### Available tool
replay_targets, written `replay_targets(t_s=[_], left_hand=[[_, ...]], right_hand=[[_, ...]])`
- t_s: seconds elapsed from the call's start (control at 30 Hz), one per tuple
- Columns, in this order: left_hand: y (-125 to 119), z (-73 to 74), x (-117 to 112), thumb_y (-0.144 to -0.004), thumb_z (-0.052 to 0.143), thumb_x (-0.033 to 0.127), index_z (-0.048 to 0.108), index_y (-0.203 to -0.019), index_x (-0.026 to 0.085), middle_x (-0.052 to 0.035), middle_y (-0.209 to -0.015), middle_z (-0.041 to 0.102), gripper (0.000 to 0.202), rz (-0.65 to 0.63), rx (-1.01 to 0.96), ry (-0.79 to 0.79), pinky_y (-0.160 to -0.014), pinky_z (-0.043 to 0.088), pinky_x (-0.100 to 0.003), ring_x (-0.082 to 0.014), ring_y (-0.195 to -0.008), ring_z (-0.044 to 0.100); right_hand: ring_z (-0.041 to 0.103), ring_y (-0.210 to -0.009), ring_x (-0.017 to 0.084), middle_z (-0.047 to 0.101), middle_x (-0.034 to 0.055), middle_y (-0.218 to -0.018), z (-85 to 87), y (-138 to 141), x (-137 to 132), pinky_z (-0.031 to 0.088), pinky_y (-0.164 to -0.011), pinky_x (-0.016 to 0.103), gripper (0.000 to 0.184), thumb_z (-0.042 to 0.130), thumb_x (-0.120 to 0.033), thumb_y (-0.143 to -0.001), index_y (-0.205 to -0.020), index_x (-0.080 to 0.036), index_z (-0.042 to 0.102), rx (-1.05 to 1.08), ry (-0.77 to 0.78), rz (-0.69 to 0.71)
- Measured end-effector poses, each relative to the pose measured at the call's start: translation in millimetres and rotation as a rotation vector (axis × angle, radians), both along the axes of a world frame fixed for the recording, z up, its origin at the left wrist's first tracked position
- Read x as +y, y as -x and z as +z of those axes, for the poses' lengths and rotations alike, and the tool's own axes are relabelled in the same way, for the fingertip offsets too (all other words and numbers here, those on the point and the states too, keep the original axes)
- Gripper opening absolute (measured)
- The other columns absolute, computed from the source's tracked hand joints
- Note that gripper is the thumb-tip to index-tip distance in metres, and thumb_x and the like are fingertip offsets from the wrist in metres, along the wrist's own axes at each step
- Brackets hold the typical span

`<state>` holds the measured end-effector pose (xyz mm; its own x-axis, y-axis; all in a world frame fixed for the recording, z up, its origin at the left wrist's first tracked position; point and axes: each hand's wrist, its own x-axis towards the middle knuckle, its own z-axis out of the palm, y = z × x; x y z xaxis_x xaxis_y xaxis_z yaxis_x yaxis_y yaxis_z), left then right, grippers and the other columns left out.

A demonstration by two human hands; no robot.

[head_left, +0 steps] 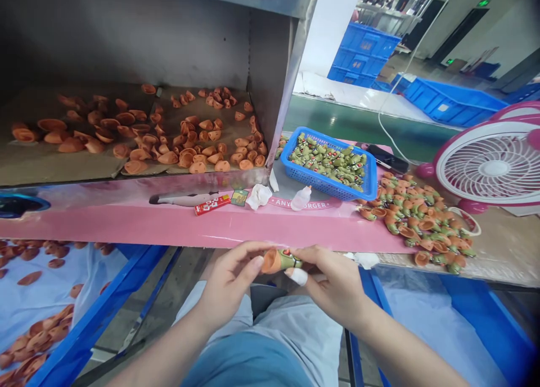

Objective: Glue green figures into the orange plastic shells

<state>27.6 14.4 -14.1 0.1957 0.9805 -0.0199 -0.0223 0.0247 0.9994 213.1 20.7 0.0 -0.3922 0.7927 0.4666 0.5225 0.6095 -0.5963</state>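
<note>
Two hands, the left hand (pixel 232 283) and right hand (pixel 335 283), are holding one orange-and-green hollow piece (pixel 278 261) above the lap (pixel 295 319).
Its long axis is running left to right: left fingers are pinching the orange end, right fingers grasping the green; neither hand is lying nearer. The pink mat (pixel 147 224) is showing "ANY" and "ORGER" around a bottle (pixel 301 199); the red packet's (pixel 212 205) print is remaining unreadable.

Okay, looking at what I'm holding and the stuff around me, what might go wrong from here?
Your left hand and right hand hold the orange-and-green piece in the fingers, so it might slip toward your lap. The white wrap on your right thumb may weaken that grip. Pieces in the pile on your right lie near the front edge of the table; a bump could knock some off.
</note>
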Motion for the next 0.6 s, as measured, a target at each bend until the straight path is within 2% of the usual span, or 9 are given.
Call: replay_targets(t_s=[0.07, 0.17, 0.23, 0.33, 0.4, 0.47, 0.53, 0.6], left_hand=[[3.0, -3.7, -2.3, -0.082, 0.045, 0.02, 0.059, -0.101, 0.024, -0.0023, -0.107, 0.061, 0.024, -0.022, 0.052, -0.134, -0.088, 0.037, -0.027, -0.0164, -0.101, 0.051], [3.3, -8.0, -5.2, -0.08, 0.049, 0.016, 0.058, -0.103, 0.027, -0.0017, -0.11, 0.059, 0.027, -0.049, 0.09, -0.23, -0.087, 0.038, -0.026, -0.0162, -0.103, 0.051], [0.3, -8.4, -6.5, -0.078, 0.053, 0.014, 0.059, -0.097, 0.026, -0.0008, -0.106, 0.061, 0.024, -0.004, 0.075, -0.226, -0.083, 0.041, -0.023, -0.0149, -0.098, 0.053], [-5.7, -5.2, -6.6, -0.077, 0.053, 0.014, 0.06, -0.086, 0.023, 0.0006, -0.091, 0.064, 0.014, 0.062, 0.015, -0.124, -0.072, 0.045, -0.02, -0.0117, -0.082, 0.058], [-8.5, -1.9, -5.7, -0.077, 0.053, 0.016, 0.059, -0.081, 0.021, 0.0011, -0.081, 0.065, 0.009, 0.065, -0.043, -0.024, -0.065, 0.046, -0.019, -0.0101, -0.07, 0.059], [-9.7, 1.2, -4.7, -0.077, 0.053, 0.019, 0.059, -0.078, 0.019, 0.0013, -0.074, 0.064, 0.007, 0.056, -0.099, 0.067, -0.061, 0.047, -0.019, -0.0095, -0.063, 0.058], [-10.2, 3.5, -4.1, -0.077, 0.054, 0.021, 0.06, -0.076, 0.017, 0.0009, -0.072, 0.064, 0.007, 0.042, -0.13, 0.137, -0.06, 0.047, -0.02, -0.0098, -0.063, 0.058], [-10.6, 5.1, -3.9, -0.076, 0.055, 0.021, 0.06, -0.082, 0.017, 0.0007, -0.073, 0.065, 0.008, 0.038, -0.156, 0.204, -0.06, 0.048, -0.02, -0.0105, -0.065, 0.059]], right_hand=[[0.054, -0.055, 0.008, 0.061, -0.0006, -0.068, 2.2, -0.9, 0.8, 0.044, -0.052, 0.018, 0.017, 0.058, -0.021, -0.074, -0.09, -0.019, 0.056, 0.072, 0.128, -0.059], [0.05, -0.051, 0.007, 0.059, -0.0016, -0.063, 3.3, -0.3, 1.5, 0.041, -0.049, 0.017, 0.01, 0.058, -0.023, -0.074, -0.082, -0.018, 0.059, 0.174, 0.314, -0.105], [0.046, -0.049, 0.006, 0.056, -0.0024, -0.059, 2.3, 1.0, 1.8, 0.039, -0.046, 0.017, 0.008, 0.057, -0.025, -0.074, -0.075, -0.017, 0.058, 0.217, 0.419, -0.097], [0.043, -0.048, 0.007, 0.053, -0.0027, -0.057, -0.7, 1.9, 2.0, 0.037, -0.046, 0.017, 0.011, 0.056, -0.027, -0.075, -0.071, -0.017, 0.056, 0.232, 0.497, -0.064], [0.047, -0.051, 0.007, 0.057, -0.0011, -0.063, -2.4, 1.0, 2.1, 0.039, -0.048, 0.018, 0.011, 0.056, -0.028, -0.075, -0.078, -0.017, 0.057, 0.212, 0.464, -0.03], [0.05, -0.055, 0.008, 0.06, 0.0005, -0.071, -3.2, -0.9, 2.4, 0.041, -0.052, 0.018, 0.019, 0.057, -0.028, -0.075, -0.091, -0.018, 0.056, 0.158, 0.368, 0.025], [0.052, -0.057, 0.008, 0.061, 0.001, -0.074, -3.1, -3.0, 2.7, 0.041, -0.054, 0.018, 0.024, 0.058, -0.026, -0.074, -0.097, -0.019, 0.055, 0.09, 0.248, 0.075], [0.053, -0.056, 0.008, 0.061, 0.0008, -0.071, -2.5, -4.2, 3.0, 0.041, -0.054, 0.019, 0.021, 0.058, -0.025, -0.075, -0.095, -0.019, 0.055, 0.045, 0.159, 0.092]])
